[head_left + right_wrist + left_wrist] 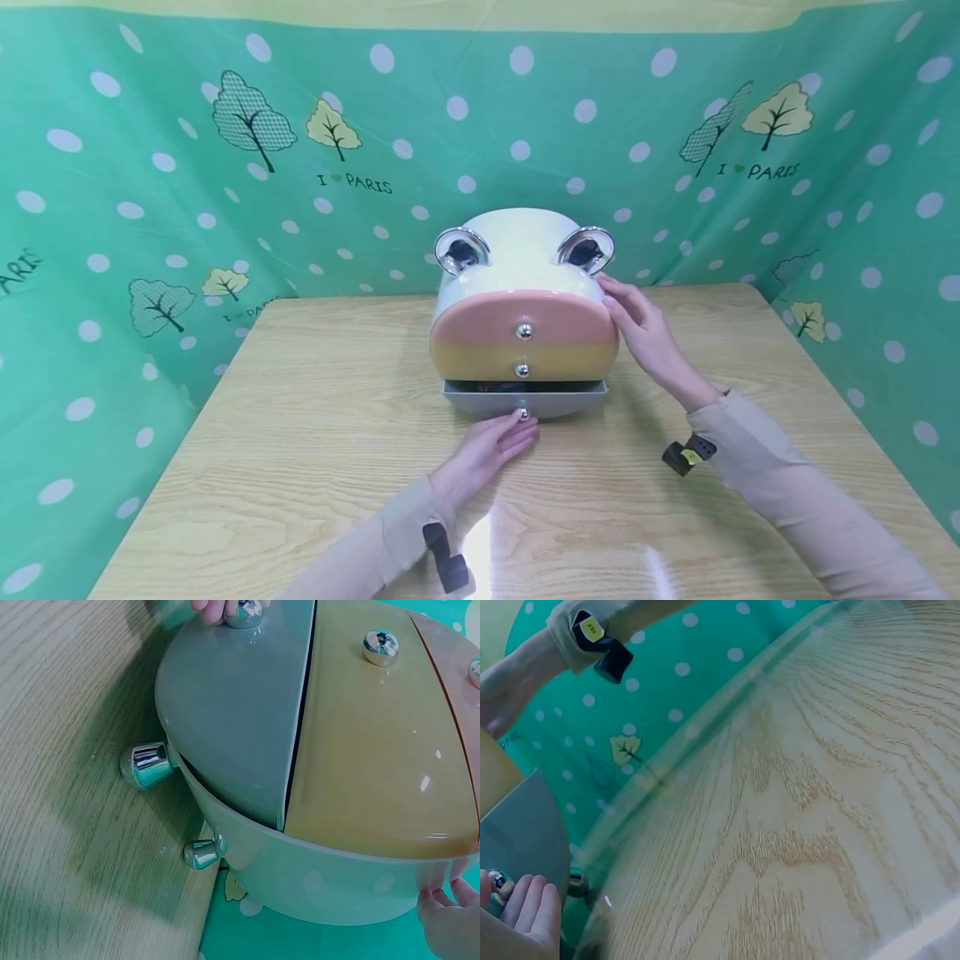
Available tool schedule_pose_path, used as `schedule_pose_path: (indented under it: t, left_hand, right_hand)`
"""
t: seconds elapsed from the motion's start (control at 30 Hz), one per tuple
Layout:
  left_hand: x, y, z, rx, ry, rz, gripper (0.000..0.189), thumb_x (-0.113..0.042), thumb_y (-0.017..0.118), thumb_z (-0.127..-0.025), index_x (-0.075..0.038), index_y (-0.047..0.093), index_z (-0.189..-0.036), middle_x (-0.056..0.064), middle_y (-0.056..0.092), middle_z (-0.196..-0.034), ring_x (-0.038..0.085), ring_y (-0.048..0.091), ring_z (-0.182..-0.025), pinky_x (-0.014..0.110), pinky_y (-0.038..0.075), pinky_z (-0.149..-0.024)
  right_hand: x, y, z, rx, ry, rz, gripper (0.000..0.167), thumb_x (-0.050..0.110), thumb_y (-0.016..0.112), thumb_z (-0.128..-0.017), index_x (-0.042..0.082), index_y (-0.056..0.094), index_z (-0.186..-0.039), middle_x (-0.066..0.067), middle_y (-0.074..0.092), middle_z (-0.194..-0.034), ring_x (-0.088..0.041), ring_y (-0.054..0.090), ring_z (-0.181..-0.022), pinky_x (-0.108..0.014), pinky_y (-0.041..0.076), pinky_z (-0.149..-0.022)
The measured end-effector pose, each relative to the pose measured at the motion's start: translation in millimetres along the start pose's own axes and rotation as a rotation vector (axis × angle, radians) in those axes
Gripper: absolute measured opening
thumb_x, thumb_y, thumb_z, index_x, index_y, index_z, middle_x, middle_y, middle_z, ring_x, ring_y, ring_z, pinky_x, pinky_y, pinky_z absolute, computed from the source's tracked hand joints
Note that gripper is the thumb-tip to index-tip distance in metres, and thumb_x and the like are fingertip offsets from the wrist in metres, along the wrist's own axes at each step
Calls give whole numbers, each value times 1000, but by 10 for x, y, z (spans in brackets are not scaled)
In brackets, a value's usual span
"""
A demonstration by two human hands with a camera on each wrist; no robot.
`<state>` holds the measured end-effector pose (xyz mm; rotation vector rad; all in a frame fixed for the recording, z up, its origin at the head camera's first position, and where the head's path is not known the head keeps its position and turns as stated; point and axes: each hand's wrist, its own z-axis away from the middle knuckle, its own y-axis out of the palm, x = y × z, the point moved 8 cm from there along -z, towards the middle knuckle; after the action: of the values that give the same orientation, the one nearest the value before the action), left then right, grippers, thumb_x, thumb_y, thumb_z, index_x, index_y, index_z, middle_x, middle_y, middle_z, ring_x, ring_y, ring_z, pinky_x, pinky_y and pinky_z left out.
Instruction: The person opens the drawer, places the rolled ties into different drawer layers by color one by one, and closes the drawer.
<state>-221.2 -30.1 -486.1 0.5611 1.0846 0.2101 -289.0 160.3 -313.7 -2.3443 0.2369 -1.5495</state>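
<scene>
An animal-shaped storage box (517, 237) with two chrome-ringed eyes stands on the table. Its front has a pink drawer (480, 321), a yellow drawer (476, 360) and a grey bottom drawer (483, 403). The grey one is pulled out a little, with a dark interior showing. My left hand (483, 458) pinches that drawer's round silver knob (498, 879) between thumb and finger, the other fingers extended below it. At the box's right side, my right hand (651, 337) rests with its fingertips against the glossy white wall (337, 889).
The box stands on a light wood-grain table (315, 433). Short chrome feet (150, 763) hold up its underside. A green dotted cloth (390, 117) hangs behind and along both sides. A small black device (446, 560) is strapped to each wrist.
</scene>
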Motion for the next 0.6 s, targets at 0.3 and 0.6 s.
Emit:
schedule_pose_path:
  t: [0.3,0.6]
  left_hand:
    - [-30,-40,-59,-23,8,-17,43,-16,52,-88,10,42,-119,26,50,-119,32,49,-111,34,42,-94]
    - [-35,-57,-83,-41,-1,2,42,-15,52,-88,11,41,-119,26,50,-118,33,49,-111,35,43,-93]
  right_hand:
    - [17,12,4,1,-11,-3,43,29,42,-94,4,41,-128,-5,34,-140,-20,30,-128,-38,26,-105]
    - [19,26,3,3,-1,11,44,29,42,-94,4,40,-129,-6,33,-140,-21,29,-128,-41,26,-105]
